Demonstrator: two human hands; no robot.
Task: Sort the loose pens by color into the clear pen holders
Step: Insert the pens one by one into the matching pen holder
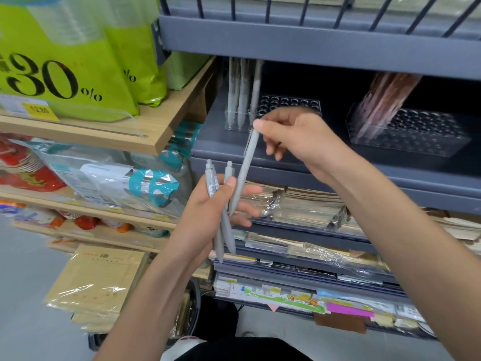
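A grey shop shelf carries two clear pen holders. The left holder has grey pens standing at its left end; the right holder has brownish pens leaning in it. Nearer, the left grip is curled round two grey pens. The right grip pinches a third grey pen by its top, in front of the left holder.

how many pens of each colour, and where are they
loose grey pens in left hand: 2
single grey pen in right hand: 1
standing grey pens in left clear holder: 3
brown pens in right clear holder: too blurred to count
total grey: 6
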